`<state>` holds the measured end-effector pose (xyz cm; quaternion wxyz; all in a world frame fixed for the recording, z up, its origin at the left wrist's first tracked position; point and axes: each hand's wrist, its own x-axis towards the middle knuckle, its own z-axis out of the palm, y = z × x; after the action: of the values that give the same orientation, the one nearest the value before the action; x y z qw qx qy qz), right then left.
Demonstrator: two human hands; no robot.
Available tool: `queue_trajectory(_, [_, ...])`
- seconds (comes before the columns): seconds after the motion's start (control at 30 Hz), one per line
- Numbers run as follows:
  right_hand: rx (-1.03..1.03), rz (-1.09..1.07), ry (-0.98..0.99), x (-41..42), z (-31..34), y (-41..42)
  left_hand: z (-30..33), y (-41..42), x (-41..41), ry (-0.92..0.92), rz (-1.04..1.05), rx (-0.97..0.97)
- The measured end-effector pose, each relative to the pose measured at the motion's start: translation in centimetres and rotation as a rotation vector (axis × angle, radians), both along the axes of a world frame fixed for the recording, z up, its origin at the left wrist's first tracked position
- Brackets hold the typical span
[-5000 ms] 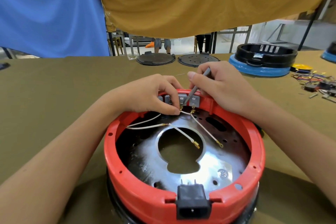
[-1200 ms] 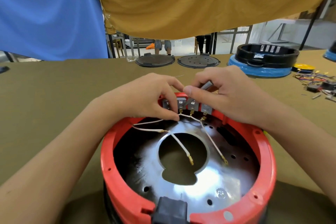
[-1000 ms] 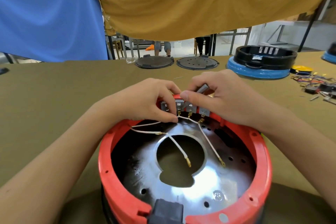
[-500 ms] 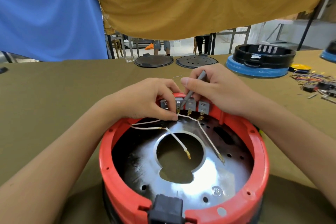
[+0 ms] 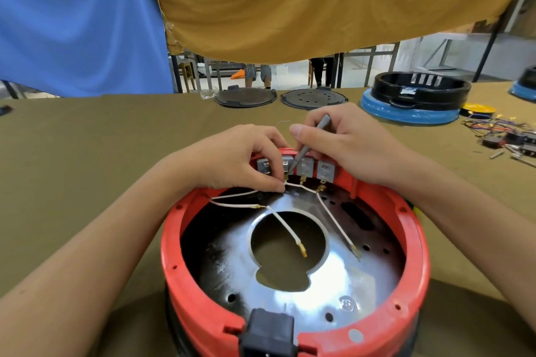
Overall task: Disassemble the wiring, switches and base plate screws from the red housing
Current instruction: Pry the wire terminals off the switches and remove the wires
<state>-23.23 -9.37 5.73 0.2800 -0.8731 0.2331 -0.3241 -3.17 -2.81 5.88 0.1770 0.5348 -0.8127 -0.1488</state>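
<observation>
black socket [image 5: 268, 336] cut by bottom edge; tool [image 5: 307, 142] tip unclear; far housing [image 5: 526, 85] cropped right

Blue-based black housing [image 5: 412, 98], two dark lids [image 5: 245, 97]

Red housing [image 5: 417, 246], shiny silver base plate [image 5: 327, 284] (dark patches), white wires [image 5: 282, 223], olive table [image 5: 87, 139]

so about a second ago my right hand [image 5: 353, 151] had dropped low over the switches [image 5: 304, 166] and was mostly hiding the grey tool [image 5: 309, 142]; now it's lifted back up, the shaft is out in plain sight again, tip down at the second switch's terminals; the red housing [image 5: 417, 243] also slid a bit further from me, so the black socket [image 5: 268, 333] shows more
</observation>
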Motion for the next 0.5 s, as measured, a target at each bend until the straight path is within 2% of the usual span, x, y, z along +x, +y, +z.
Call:
queue_trajectory(0.23, [0.073, -0.077, -0.025, 0.6, -0.16, -0.49, -0.15, -0.05, 0.05, 0.008, -0.009, 0.005])
queue_trajectory(0.5, [-0.165, -0.049, 0.027, 0.12, -0.37, 0.44, -0.22, -0.14, 0.17, 0.0, 0.004, -0.006])
